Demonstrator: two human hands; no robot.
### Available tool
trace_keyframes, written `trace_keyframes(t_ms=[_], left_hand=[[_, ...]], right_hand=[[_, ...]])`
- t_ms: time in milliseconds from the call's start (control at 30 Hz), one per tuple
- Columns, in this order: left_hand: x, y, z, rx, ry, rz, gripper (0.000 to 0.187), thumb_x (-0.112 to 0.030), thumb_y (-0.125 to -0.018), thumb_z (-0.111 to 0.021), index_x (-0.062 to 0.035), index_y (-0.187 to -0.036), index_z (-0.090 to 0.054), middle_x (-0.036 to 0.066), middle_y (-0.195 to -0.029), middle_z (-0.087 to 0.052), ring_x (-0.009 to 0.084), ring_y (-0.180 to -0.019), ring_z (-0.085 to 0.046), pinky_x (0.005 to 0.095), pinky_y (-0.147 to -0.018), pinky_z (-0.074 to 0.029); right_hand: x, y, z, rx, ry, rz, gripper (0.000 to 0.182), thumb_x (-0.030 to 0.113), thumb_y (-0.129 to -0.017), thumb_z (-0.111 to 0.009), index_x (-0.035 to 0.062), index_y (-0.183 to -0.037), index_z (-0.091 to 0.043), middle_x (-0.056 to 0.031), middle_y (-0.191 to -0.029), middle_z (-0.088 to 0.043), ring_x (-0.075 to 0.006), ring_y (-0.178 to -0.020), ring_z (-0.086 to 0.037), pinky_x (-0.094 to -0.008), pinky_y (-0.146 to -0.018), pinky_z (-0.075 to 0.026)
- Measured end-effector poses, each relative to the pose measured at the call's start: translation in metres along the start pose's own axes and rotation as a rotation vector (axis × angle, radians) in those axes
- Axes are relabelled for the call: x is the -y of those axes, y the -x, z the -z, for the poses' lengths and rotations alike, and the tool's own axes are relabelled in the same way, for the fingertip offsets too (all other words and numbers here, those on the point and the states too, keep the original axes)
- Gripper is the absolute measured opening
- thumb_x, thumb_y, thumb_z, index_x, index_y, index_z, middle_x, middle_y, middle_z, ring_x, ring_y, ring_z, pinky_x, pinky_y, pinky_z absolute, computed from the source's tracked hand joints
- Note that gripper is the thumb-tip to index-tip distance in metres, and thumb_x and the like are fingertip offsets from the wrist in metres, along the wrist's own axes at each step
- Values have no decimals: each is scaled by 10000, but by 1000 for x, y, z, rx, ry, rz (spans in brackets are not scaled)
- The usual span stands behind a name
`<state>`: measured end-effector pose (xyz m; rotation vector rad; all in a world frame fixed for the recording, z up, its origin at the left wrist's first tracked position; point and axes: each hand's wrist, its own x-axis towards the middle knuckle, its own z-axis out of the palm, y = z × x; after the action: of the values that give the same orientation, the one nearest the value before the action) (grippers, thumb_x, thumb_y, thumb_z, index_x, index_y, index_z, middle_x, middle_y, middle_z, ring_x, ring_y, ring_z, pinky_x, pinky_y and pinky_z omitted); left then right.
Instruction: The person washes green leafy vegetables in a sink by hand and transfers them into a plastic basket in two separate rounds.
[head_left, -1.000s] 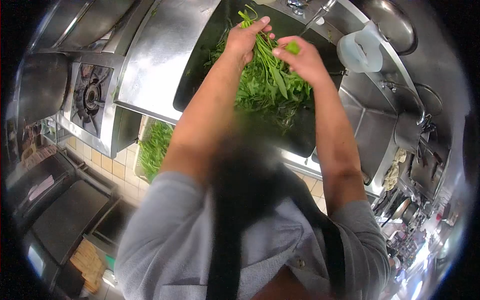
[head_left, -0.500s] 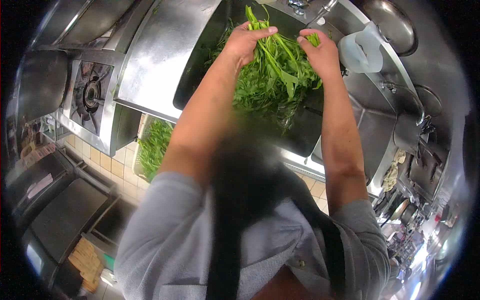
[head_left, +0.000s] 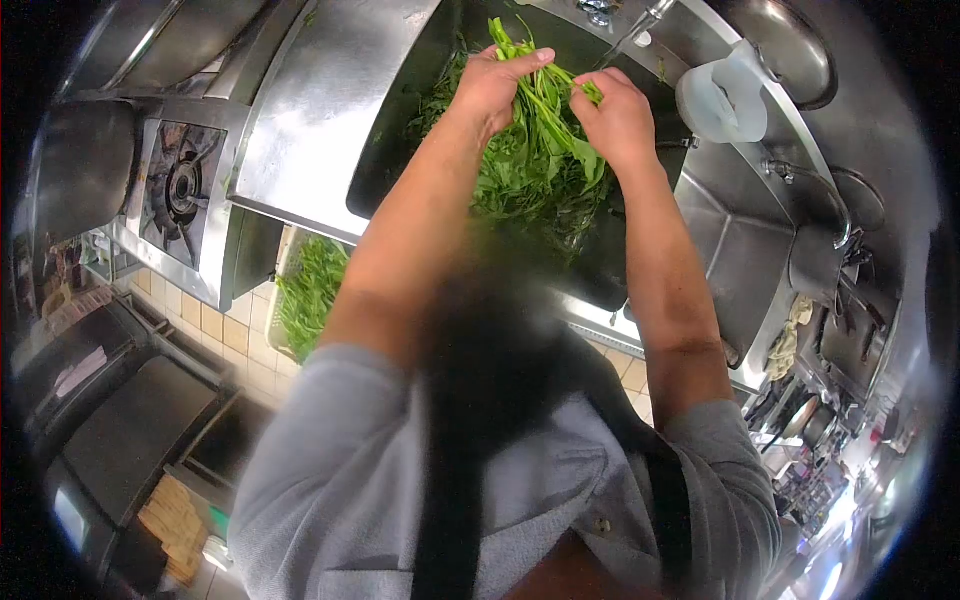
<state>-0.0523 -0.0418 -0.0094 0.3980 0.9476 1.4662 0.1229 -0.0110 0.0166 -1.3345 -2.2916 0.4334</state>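
Note:
Closed round a bunch of leafy green stems (head_left: 548, 100), my left hand (head_left: 492, 88) is over the upper part of the dark sink (head_left: 385, 150). The stem ends stick up past its thumb, and the leaves hang down to the right. My right hand (head_left: 615, 115) pinches green stems at the right side of the bunch, close to my left hand. Below both hands, a heap of loose greens (head_left: 520, 195) lies in the sink. Part of the heap is hidden by my left forearm.
A faucet (head_left: 640, 30) reaches over the sink's back edge, with a translucent plastic container (head_left: 722, 103) to its right. A second basin (head_left: 745, 240) lies right. At left are a metal counter (head_left: 310, 110), a gas burner (head_left: 183, 190) and a floor-level basket of greens (head_left: 310, 295).
My right hand has moved left, closer to my left hand and the bunch. The greens under it have shifted left too. My left hand has barely moved.

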Motion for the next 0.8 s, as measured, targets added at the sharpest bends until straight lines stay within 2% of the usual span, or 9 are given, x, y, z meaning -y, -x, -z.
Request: trace_keyframes(t_ms=[167,233,333,467,533,600,667,700,800], left_hand=[[3,6,-8,-52,-22,3,347,-82,-778,-792,-22,-1024,-555,106,-953,-655,233,-873,-649,412,-807,-524],[10,3,-7,-58,-23,-15,350,-83,-771,-796,-36,-1014,-549,116,-956,-649,231,-866,-647,396,-835,-514],[10,-3,10,-193,43,-41,341,-78,-788,-780,-43,-1022,-534,129,-976,-640,233,-853,-647,385,-854,-505],[-12,12,11,-262,44,-2,367,-103,-819,-758,-28,-1072,-502,145,-1016,-624,270,-909,-639,462,-858,-511],[-8,6,13,-255,33,-13,399,-108,-816,-761,-21,-1093,-487,140,-1002,-620,268,-885,-647,473,-774,-544],[-1,-1,9,-312,-4,8,441,-111,-817,-762,-8,-1128,-466,138,-1011,-620,259,-933,-634,474,-765,-539],[10,-6,4,-276,-13,-16,436,-160,-832,-750,-3,-1140,-485,143,-1044,-613,264,-960,-616,462,-794,-518],[14,-7,1,-246,-21,-42,439,-209,-846,-738,2,-1152,-504,148,-1076,-606,268,-987,-599,450,-822,-498],[15,-5,-7,-170,-16,-81,393,-213,-888,-691,-1,-1168,-515,144,-1094,-600,266,-1005,-585,438,-841,-480]], right_hand=[[-11,-6,-15,-138,-122,-114,249,258,-827,-613,61,-948,-705,-129,-939,-677,-300,-840,-650,-389,-735,-505],[-5,-8,-13,-92,-611,-525,237,229,-835,-616,19,-903,-701,-96,-845,-684,-212,-754,-642,-336,-655,-488],[-32,-13,-2,-200,-902,-661,189,185,-843,-616,16,-888,-689,-47,-778,-655,-150,-691,-603,-296,-608,-468],[-43,-9,13,-200,-1132,-633,170,187,-857,-622,30,-902,-672,-60,-806,-662,-154,-683,-599,-328,-632,-497],[-40,-7,13,-127,-1032,-576,216,234,-859,-636,38,-940,-676,-75,-830,-670,-174,-745,-630,-363,-694,-520],[-4,-2,18,89,-406,-199,175,224,-875,-666,67,-951,-664,-31,-808,-625,-152,-651,-597,-316,-638,-509],[17,3,6,177,-195,-48,207,275,-858,-689,111,-984,-677,-67,-871,-653,-190,-717,-635,-353,-682,-514],[18,3,-5,65,-43,148,213,272,-837,-690,132,-998,-682,-86,-933,-652,-253,-816,-653,-381,-725,-513],[24,3,-11,121,106,103,218,285,-808,-662,174,-996,-678,-88,-1002,-634,-338,-884,-642,-448,-751,-520]])
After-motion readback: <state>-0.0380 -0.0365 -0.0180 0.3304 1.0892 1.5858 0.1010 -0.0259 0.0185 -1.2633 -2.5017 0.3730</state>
